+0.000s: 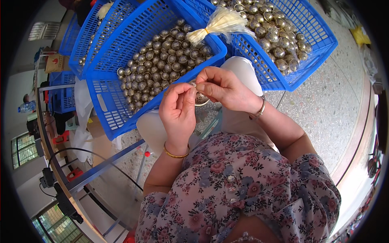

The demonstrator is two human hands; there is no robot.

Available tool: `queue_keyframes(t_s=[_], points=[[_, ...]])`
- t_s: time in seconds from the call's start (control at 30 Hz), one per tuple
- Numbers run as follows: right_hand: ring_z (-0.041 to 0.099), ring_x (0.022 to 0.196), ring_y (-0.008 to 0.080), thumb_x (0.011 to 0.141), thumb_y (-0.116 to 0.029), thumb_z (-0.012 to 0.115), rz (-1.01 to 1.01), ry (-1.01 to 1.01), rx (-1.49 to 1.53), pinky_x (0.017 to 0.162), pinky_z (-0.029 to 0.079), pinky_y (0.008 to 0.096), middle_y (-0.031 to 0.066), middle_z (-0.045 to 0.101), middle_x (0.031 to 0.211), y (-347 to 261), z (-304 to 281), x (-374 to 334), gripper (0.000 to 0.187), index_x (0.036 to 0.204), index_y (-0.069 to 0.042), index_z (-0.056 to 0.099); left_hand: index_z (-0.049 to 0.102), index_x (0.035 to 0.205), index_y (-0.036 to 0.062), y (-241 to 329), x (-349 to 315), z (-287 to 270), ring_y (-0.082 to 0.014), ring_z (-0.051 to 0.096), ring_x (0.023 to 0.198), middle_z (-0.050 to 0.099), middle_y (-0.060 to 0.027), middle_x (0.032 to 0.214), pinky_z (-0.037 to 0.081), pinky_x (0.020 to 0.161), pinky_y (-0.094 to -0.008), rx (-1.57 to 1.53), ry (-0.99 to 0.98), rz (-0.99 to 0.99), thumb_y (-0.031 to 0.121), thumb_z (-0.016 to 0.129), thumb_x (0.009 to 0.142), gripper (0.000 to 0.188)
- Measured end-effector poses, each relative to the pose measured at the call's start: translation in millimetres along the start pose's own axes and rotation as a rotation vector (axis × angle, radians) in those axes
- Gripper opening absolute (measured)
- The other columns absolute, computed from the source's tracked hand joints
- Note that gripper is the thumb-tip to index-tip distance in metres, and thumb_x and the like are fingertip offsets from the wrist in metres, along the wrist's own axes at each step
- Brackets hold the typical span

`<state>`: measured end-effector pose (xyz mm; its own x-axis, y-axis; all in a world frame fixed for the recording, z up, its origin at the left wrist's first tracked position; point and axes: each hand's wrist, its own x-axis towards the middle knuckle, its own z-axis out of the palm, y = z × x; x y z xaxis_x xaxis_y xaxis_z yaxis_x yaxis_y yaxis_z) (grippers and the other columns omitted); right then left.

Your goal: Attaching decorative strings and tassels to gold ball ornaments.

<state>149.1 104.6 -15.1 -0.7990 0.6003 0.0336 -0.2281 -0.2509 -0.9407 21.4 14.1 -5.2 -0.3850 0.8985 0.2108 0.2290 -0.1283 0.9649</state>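
Observation:
My left hand (178,108) and my right hand (225,88) meet over my lap, close to the near rim of a blue basket. Fingertips of both are pinched together at the top of a perforated metal tea ball (201,99). Only part of its dotted silvery shell and round rim shows beneath the fingers. Whatever small part they pinch is mostly covered by the thumbs. Beyond my hands, the blue plastic basket (106,87) holds many similar metal balls (164,56).
A second blue basket (310,75) with more balls stands at the right. Across the baskets' rims lies a pale bundle of strips (221,25) tied with a yellow band. Further blue baskets (75,65) stand at the left, near a metal frame (103,164) and a black cable (97,153).

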Motion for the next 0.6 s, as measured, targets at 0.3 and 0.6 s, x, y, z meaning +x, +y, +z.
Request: queue_keyframes(t_s=[0.3, 0.6], points=[[0.050, 0.061, 0.0030, 0.087, -0.006, 0.057, 0.035, 0.049, 0.084, 0.053, 0.043, 0.0169, -0.0003, 0.058, 0.081, 0, -5, -2, 0.013, 0.099, -0.003, 0.054, 0.053, 0.091, 0.0004, 3, 4, -1, -0.0060, 0.050, 0.067, 0.054, -0.0015, 0.078, 0.041, 0.058, -0.0177, -0.112, 0.053, -0.093, 0.004, 0.054, 0.088, 0.005], [0.052, 0.064, 0.0048, 0.084, 0.001, 0.054, -0.186, 0.123, -0.409, 0.056, 0.043, 0.0189, 0.0005, 0.056, 0.073, 1, -15, -4, 0.004, 0.082, 0.001, 0.057, 0.053, 0.091, 0.0007, -3, 5, -1, -0.0061, 0.051, 0.067, 0.054, -0.0016, 0.078, 0.041, 0.058, -0.0176, -0.080, 0.055, -0.066, 0.004, 0.053, 0.088, 0.004]])
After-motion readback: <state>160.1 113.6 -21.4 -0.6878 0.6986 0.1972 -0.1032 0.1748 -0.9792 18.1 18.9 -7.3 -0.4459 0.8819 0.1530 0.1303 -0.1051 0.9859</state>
